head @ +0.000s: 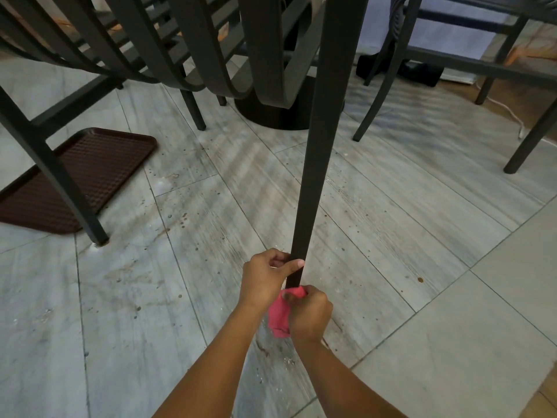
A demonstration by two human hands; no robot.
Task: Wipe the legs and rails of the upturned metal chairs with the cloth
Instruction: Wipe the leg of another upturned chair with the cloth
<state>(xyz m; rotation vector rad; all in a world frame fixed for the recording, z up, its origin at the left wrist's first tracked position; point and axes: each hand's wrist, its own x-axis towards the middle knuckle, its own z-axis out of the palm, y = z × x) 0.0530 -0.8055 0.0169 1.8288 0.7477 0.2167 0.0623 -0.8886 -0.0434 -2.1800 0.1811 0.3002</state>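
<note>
A long dark metal chair leg (pixel 316 164) runs from the top of the view down to my hands. My left hand (pixel 266 279) grips the leg near its lower end, thumb across its front. Just below, my right hand (pixel 309 313) is closed on a pink cloth (pixel 278 318) that wraps the tip of the leg; the tip itself is hidden by the cloth and fingers. Curved dark chair slats and rails (pixel 193 52) hang across the upper left.
A brown textured tray (pixel 90 173) lies on the grey tiled floor at the left, behind another chair leg (pixel 57 176). A black round table base (pixel 271 113) stands at centre back. More chair legs (pixel 530 137) and a white cable (pixel 509 113) are at the right.
</note>
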